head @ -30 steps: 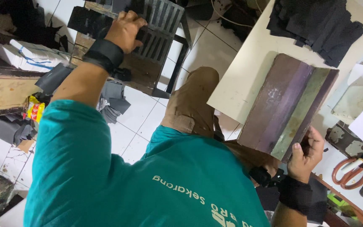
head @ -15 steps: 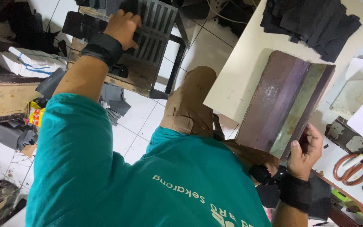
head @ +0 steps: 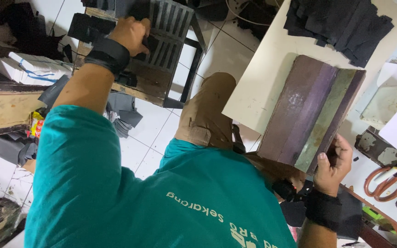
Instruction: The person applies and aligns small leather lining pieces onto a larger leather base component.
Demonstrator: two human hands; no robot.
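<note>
Nearest the camera: teal shirt sleeve and chest (head: 116, 193), filling the lower frame; tan trouser knee (head: 207, 110) just beyond it.

Low at the right edge: right hand (head: 334, 163), black band at the wrist, fingers curled round the near corner of a thick layered block (head: 311, 110). Holding the block, thumb side hidden behind it. Block in brown, purple and green bands, lying flat on the pale desk (head: 263, 82), its near end overhanging the desk edge toward the body.

Just beside that hand, further right: orange-handled scissors (head: 382, 179), lying apart from the block, untouched.

Below the knee line: white tiled floor (head: 152, 133), dark offcuts scattered on it.

Further off, upper left: left hand (head: 132, 34), arm stretched well away from the desk, same black wrist band. Closed over the edge of a dark slatted crate (head: 171, 32); cannot tell whether a loose dark piece is also in the grip. Crate resting on a worn wooden stand (head: 148, 82).

Farthest, top right of the desk: heap of black cut pieces (head: 341, 23), well apart from the block.

Step in hand, as judged: steadying the block with the right while reaching to the crate with the left. Next move, as judged, calls for a firm pinch at the crate and a long carry across the knee to the desk, without shifting the overhanging block.
</note>
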